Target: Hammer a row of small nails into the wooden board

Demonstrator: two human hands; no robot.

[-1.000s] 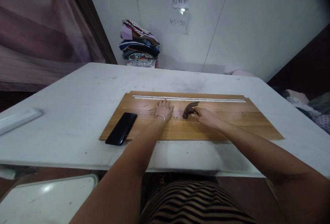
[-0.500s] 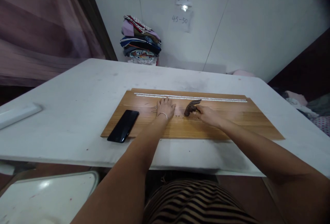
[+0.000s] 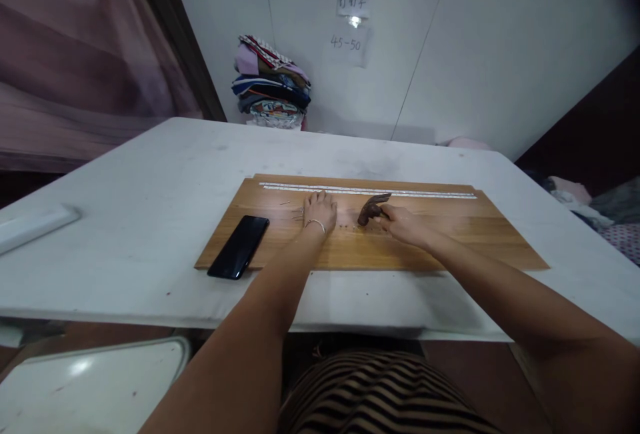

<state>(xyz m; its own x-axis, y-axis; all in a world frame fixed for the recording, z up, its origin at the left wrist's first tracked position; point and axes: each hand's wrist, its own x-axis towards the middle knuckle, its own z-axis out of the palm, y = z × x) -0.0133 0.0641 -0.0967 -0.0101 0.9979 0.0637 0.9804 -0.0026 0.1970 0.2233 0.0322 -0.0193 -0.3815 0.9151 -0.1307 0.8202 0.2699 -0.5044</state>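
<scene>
My right hand (image 3: 403, 222) grips a dark claw hammer (image 3: 370, 211) close to its head. The hammer's head is low over the wooden board (image 3: 440, 244), with the claw pointing away to the right; whether it touches the wood I cannot tell. My left hand (image 3: 321, 211), a bracelet at its wrist, rests on the board with the fingers stretched forward. Several loose nails (image 3: 298, 217) lie just left of these fingers, partly covered by them. A short row of small nail heads or marks (image 3: 345, 226) runs between my two hands.
Two white measuring strips (image 3: 430, 195) run along the board's far side. A black phone (image 3: 239, 247) overlaps its left edge. The board is on a white table (image 3: 135, 221). Folded cloths (image 3: 273, 84) are stacked by the wall, and a white stool (image 3: 95, 381) stands at lower left.
My left thumb has drawn in toward the other fingers. The hammer stays in my right hand at nearly the same spot, and the view has tilted slightly.
</scene>
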